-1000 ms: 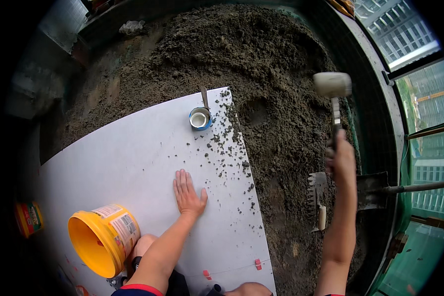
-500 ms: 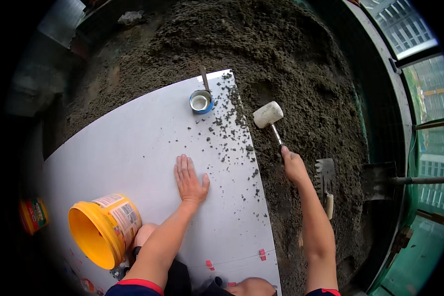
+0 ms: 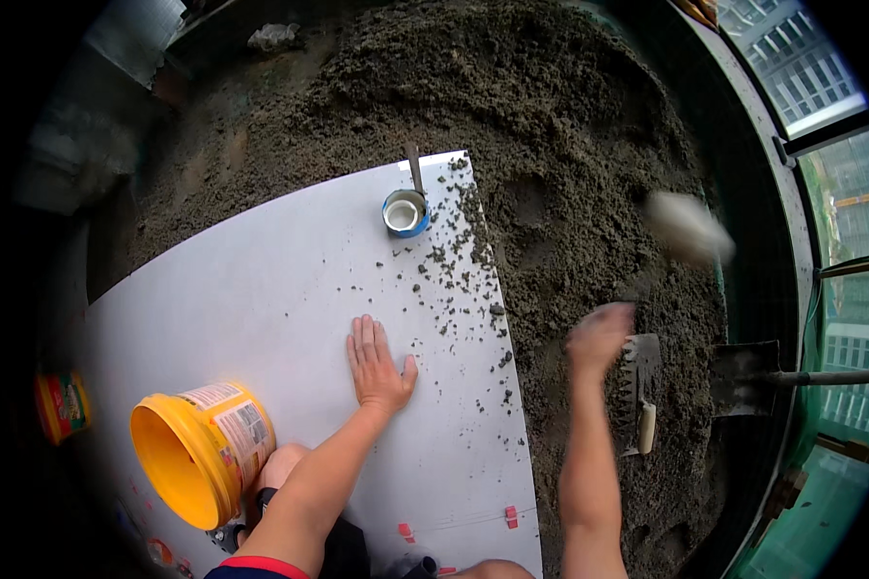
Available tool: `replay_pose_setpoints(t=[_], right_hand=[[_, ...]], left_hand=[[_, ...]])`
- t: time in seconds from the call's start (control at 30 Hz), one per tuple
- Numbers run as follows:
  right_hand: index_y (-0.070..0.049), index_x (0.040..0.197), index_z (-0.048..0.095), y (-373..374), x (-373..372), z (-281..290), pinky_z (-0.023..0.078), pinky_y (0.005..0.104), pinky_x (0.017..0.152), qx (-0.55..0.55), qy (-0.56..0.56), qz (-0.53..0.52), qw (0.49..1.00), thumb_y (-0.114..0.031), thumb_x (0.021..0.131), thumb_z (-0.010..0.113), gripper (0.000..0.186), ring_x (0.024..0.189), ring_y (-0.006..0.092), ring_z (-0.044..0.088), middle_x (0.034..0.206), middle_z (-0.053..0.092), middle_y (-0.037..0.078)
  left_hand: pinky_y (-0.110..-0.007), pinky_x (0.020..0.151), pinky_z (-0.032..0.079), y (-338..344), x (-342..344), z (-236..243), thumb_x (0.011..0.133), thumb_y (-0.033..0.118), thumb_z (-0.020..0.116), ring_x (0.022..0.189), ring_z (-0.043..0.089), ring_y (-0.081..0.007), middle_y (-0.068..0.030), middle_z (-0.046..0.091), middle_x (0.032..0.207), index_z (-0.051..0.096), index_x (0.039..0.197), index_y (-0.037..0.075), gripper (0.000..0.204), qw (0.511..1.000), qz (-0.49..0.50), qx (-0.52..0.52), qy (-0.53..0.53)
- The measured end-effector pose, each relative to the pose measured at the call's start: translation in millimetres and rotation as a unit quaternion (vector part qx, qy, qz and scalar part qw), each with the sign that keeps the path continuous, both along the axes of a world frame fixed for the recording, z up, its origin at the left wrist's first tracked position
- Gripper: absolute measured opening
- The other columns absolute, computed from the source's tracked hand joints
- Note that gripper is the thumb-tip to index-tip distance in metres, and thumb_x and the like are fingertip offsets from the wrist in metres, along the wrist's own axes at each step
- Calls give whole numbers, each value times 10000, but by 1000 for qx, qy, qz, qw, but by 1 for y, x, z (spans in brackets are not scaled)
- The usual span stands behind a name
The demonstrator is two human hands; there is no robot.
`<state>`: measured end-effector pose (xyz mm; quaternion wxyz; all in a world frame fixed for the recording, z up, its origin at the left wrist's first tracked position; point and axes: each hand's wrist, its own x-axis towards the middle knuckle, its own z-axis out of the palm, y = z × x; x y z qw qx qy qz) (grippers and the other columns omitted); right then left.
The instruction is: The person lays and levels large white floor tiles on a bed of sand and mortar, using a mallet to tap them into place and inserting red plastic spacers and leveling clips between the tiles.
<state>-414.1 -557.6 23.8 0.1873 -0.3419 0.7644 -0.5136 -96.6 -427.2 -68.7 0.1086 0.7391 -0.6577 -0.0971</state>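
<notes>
My left hand (image 3: 380,372) lies flat on a large pale tile (image 3: 319,280), fingers together and stretched forward, thumb out to the side. To the right, over the dark mortar bed (image 3: 589,241), my right hand (image 3: 601,338) is closed around the handle of a rubber mallet with a whitish head (image 3: 688,229). Motion smears the hand and mallet head, and the handle hardly shows. Just right of that hand, a notched trowel (image 3: 641,396) with a pale handle rests on the mortar. Dark crumbs of mortar are scattered along the tile's right edge.
A small blue-rimmed tin (image 3: 406,214) stands near the tile's far corner, a flat tool (image 3: 413,166) beside it. At left, a yellow bucket (image 3: 188,454) lies tipped by my leg. Red clips (image 3: 511,517) sit on the near tile joint. A shovel (image 3: 748,378) lies at far right.
My right hand has swung the mallet to the right, its head moving away from the tile's edge. My left hand stays flat on the tile; the whole view has shifted slightly.
</notes>
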Motion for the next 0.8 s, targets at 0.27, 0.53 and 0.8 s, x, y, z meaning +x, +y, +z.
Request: replay_pose_setpoints(t=[0.27, 0.53, 0.8], right_hand=[[-96, 791, 497, -10, -18, 36, 358, 273, 480, 374, -102, 281, 878, -487, 1041, 393, 476, 525, 100, 423, 607, 450, -39], [-118, 851, 464, -112, -36, 127, 339, 252, 397, -249, -198, 13, 948, -552, 1046, 285, 508, 450, 82, 383, 598, 410, -40], [-30, 766, 561, -90, 34, -36, 432, 387, 467, 358, -145, 285, 877, -506, 1013, 431, 552, 474, 239, 528, 588, 541, 77]], left_hand=[[-519, 1211, 86, -3, 3, -3, 841, 395, 542, 1494, 119, -391, -256, 223, 1565, 284, 1452, -109, 833, 1000, 2, -1, 20], [-538, 1204, 79, 5, 2, 2, 831, 388, 550, 1490, 126, -405, -263, 226, 1560, 285, 1447, -109, 835, 1000, 6, 21, 21], [-521, 1210, 80, -2, -4, -1, 818, 374, 554, 1492, 121, -399, -262, 228, 1561, 291, 1444, -110, 834, 1000, -5, 0, 28]])
